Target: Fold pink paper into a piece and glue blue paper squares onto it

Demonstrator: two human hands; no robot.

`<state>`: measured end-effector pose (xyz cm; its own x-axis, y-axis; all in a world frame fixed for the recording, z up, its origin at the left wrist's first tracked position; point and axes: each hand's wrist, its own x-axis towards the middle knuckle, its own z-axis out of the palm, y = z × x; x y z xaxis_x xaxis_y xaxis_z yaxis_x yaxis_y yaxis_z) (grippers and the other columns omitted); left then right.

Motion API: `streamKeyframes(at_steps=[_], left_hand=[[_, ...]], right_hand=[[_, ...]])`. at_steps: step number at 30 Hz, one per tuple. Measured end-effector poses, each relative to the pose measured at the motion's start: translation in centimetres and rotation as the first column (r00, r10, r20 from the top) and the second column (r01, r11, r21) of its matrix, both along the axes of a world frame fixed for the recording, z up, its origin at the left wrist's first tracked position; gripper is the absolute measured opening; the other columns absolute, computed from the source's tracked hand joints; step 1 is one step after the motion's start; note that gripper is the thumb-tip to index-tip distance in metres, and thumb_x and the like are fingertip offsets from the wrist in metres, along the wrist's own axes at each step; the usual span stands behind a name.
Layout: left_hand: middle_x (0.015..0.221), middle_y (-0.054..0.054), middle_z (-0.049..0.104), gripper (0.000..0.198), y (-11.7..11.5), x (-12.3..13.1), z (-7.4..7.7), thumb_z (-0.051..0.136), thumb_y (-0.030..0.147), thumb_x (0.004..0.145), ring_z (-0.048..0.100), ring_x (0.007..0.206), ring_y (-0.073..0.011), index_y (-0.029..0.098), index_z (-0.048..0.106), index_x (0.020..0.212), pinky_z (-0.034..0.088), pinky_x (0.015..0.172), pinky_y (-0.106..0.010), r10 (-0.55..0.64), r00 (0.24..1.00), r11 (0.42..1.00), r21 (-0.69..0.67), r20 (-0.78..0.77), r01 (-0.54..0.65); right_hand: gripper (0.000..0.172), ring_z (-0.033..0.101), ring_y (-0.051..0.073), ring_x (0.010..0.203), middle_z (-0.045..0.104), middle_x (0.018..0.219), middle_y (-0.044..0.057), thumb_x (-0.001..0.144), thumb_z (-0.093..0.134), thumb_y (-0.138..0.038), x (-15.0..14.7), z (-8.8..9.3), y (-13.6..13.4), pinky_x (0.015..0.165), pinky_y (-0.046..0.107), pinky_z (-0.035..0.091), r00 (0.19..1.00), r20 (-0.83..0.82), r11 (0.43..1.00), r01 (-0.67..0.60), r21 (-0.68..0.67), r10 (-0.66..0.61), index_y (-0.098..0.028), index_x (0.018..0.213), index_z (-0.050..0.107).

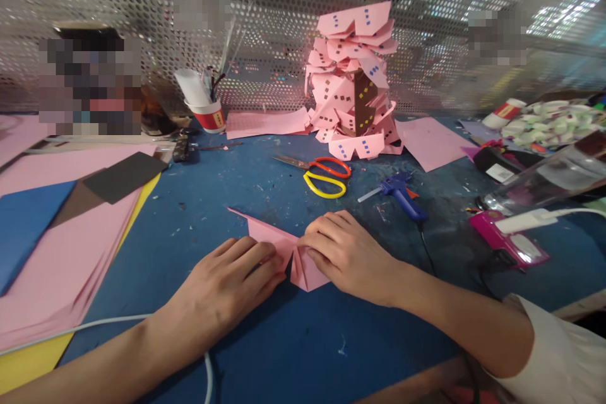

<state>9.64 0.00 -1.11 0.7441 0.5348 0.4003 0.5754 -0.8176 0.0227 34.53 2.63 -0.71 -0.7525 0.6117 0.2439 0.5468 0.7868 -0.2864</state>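
Pink paper (284, 245): light, thin, creases easily; hold at folded edges. Left hand (227, 284), right hand (348, 254): fingers laid flat on it, unclamped.

scissors (326, 175) | glue gun (402, 194) | pink paper tower (353, 85) | cup (208, 115) | paper sheets (52, 246)

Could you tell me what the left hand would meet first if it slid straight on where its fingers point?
Probably the right hand, which presses the same folded pink paper sheet just across the crease from the left hand; they seem to be at the same height.
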Motion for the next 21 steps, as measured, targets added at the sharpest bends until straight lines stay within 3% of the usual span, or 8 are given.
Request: streamKeyframes(at_steps=[10, 21], left_hand=[[0.098, -0.007, 0.072, 0.013, -0.24, -0.54, -0.61, 0.056, 0.015, 0.097, 0.066, 0.082, -0.0192, 0.014, 0.063, 0.107, 0.052, 0.071, -0.034, -0.013, 1.0, 1.0, 0.014, 0.005, 0.013], [0.085, -0.003, 0.071, 0.009, -0.01, 0.02, -0.65, 0.056, 0.011, 0.094, 0.068, 0.077, -0.0169, 0.016, 0.063, 0.097, 0.05, 0.071, -0.032, 0.033, 0.998, 0.999, 0.034, 0.049, -0.035]], right_hand=[[0.024, 0.056, 0.023, 0.103, 0.064, 0.109, 0.008, 0.099, 0.049, -0.012, -0.02, 0.09, 0.11, 0.092, 0.04, 0.04, 1.0, -0.014, 1.0, -0.001, -0.012, 0.0, -0.019, 0.118, 0.063], [0.022, 0.056, 0.022, 0.102, 0.064, 0.109, 0.008, 0.103, 0.047, -0.017, -0.46, -0.06, 0.25, 0.093, 0.04, 0.041, 0.998, -0.052, 1.0, -0.029, -0.005, 0.029, -0.019, 0.115, 0.065]])
